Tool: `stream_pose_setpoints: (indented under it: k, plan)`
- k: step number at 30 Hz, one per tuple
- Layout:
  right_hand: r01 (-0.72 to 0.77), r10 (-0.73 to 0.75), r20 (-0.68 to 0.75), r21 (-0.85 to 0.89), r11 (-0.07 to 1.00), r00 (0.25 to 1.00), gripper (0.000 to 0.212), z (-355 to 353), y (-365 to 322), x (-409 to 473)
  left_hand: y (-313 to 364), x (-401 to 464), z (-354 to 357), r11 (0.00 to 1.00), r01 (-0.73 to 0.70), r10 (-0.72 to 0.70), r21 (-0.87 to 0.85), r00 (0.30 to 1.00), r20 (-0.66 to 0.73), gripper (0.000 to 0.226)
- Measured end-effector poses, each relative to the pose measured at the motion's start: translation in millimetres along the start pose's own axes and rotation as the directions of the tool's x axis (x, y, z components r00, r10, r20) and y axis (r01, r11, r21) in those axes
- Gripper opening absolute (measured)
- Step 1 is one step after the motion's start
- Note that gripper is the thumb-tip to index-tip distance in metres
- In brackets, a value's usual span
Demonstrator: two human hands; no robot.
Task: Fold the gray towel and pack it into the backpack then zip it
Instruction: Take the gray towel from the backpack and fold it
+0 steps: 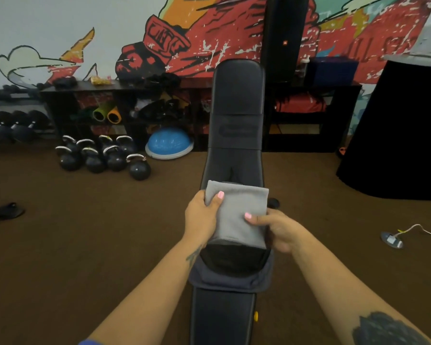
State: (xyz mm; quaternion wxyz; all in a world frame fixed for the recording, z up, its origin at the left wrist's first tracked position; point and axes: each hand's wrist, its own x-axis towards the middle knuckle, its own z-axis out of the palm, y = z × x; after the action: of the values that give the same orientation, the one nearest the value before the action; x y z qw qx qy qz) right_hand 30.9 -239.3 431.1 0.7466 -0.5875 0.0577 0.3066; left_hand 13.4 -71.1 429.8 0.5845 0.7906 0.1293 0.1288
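The gray towel [237,207] is folded into a thick rectangle. Its lower end sits inside the open mouth of the dark backpack [230,272], which lies along a black weight bench [237,95]. My left hand [202,217] grips the towel's left edge, thumb on top. My right hand [276,229] holds the towel's lower right side, thumb pressed on the cloth. The backpack's top flap hangs open toward me, showing a black lining [232,257].
Several kettlebells [102,158] and a blue balance dome [169,144] stand on the brown carpet to the left. A low dark shelf [125,105] lines the mural wall. A black draped table [403,135] is at right, a floor socket with cable [392,240] nearby.
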Motion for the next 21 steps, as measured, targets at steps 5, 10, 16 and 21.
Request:
stream_pose_setpoints:
  k: [5, 10, 16, 21]
  plan:
    - [0.029, -0.024, -0.128, 0.044, 0.999, 0.991, 0.033, -5, -7, 31, -17, 38, 1, 1.0, 0.028, -0.029, 0.008, 0.996, 0.085, 0.022]
    - [0.078, -0.075, -0.199, 0.005, 0.997, 0.977, 0.026, 4, -15, 68, -36, 83, 0, 0.911, 0.368, -0.244, -0.188, 0.846, 0.473, 0.063]
    - [0.042, -0.053, -0.169, -0.073, 0.996, 0.984, 0.045, -2, -12, 105, -67, 137, -5, 0.928, 0.361, -0.22, -0.093, 0.733, 0.643, 0.101]
    - [0.032, -0.023, -0.307, 0.023, 0.999, 0.951, 0.051, -3, -8, 126, -87, 160, 2, 0.941, 0.319, -0.148, -0.115, 0.692, 0.707, 0.117]
